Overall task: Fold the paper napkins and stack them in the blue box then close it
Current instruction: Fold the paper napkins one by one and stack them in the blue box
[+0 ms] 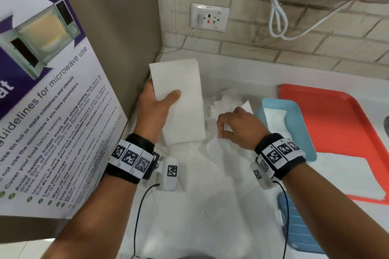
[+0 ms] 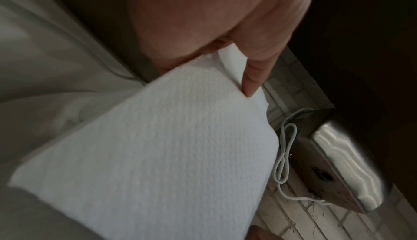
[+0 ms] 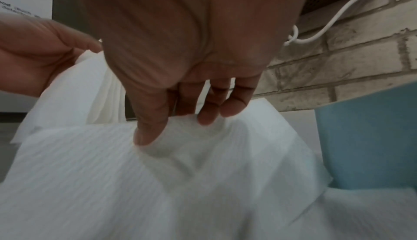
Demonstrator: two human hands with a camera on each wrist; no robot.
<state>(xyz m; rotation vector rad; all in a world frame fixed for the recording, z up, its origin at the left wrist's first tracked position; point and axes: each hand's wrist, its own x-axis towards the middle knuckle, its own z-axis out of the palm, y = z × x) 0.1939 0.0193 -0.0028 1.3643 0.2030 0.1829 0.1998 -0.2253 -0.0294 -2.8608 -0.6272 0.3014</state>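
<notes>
My left hand [image 1: 156,104] holds a folded white napkin [image 1: 181,99] lifted off the counter, thumb on top and fingers behind; the left wrist view shows the folded napkin [image 2: 158,154] filling the frame under that thumb. My right hand [image 1: 233,124] pinches a loose napkin [image 1: 219,145] out of the white pile; its fingertips [image 3: 149,136] dig into the loose napkin [image 3: 180,172]. The open blue box [image 1: 280,107] stands just right of my right hand with a folded napkin [image 1: 275,118] inside. Its blue lid [image 1: 299,221] lies near the front edge.
A red tray [image 1: 336,124] sits right of the box with a white sheet [image 1: 347,174] over its near end. A microwave poster [image 1: 46,90] stands on the left wall. A socket [image 1: 209,17] and white cable [image 1: 280,17] are on the brick wall behind.
</notes>
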